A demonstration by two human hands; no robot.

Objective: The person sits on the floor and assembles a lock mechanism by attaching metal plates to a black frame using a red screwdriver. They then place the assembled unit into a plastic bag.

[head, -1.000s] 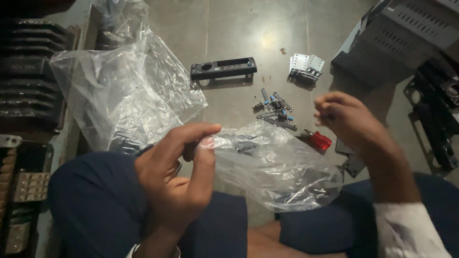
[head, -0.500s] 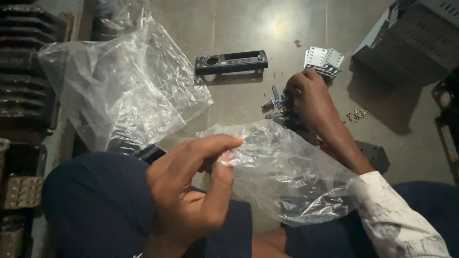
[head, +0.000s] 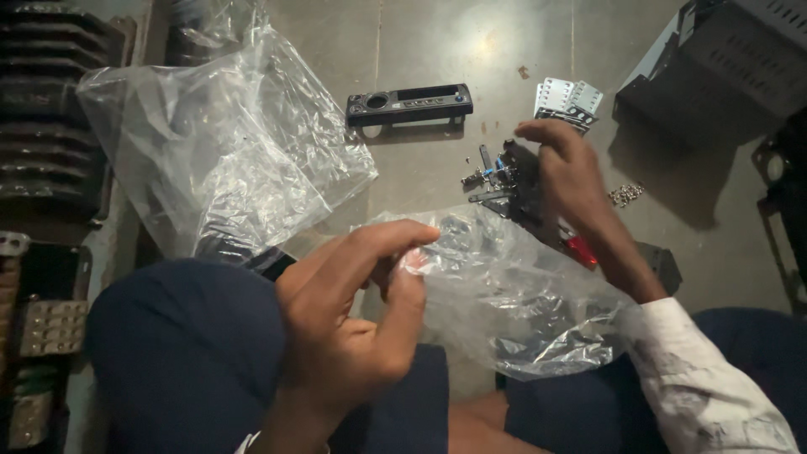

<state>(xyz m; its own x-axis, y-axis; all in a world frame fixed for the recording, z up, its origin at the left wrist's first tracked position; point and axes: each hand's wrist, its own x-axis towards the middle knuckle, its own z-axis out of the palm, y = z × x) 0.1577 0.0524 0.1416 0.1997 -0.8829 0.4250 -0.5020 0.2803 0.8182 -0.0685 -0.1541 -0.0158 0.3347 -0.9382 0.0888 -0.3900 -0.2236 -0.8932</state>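
Note:
My left hand [head: 353, 319] pinches the edge of a clear plastic bag [head: 513, 294] that lies across my lap between my knees. My right hand [head: 567, 181] is stretched out over the floor and closed on a small dark metal and plastic part [head: 508, 172] from a little pile of parts there. A red-handled tool [head: 582, 250] lies just under that wrist. I sit on the floor in dark blue trousers, with a white sleeve on my right arm.
A second, larger clear bag [head: 227, 151] lies at the left. A black faceplate [head: 409, 103] and a perforated silver metal piece [head: 569, 97] lie further out on the concrete floor. A grey metal chassis [head: 723, 67] stands at the top right; loose screws [head: 626, 195] lie near it.
My right hand has gone from in front of me out to the pile of parts and closed on one. My left hand keeps its pinch on the bag.

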